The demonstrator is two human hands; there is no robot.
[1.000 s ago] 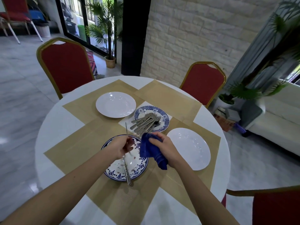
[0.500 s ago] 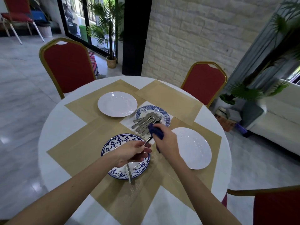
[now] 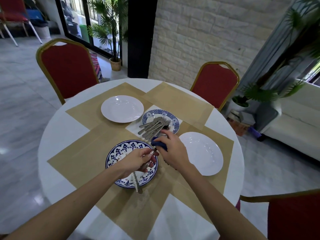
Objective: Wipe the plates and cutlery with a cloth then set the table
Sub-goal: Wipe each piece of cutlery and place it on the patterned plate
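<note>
Early yet: one utensil [image 3: 153, 151] is gripped by the left hand [image 3: 136, 161], the cloth [image 3: 158, 144] by the right hand [image 3: 174, 151] (cutlery pile [image 3: 153, 126] seemingly unwiped).

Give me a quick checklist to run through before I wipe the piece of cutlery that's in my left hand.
1. Left hand grips the cutlery piece: ok.
2. Right hand holds the blue cloth: ok.
3. Cloth touching that piece: cannot tell, the hands hide the contact.
4. Large blue plate under the hands is clean: not ok, specks show on it.
5. Cutlery pile sits on the small patterned plate, close to the right hand: ok.
6. Work area free of loose items: not ok, a utensil lies across the large plate's near rim.
</note>
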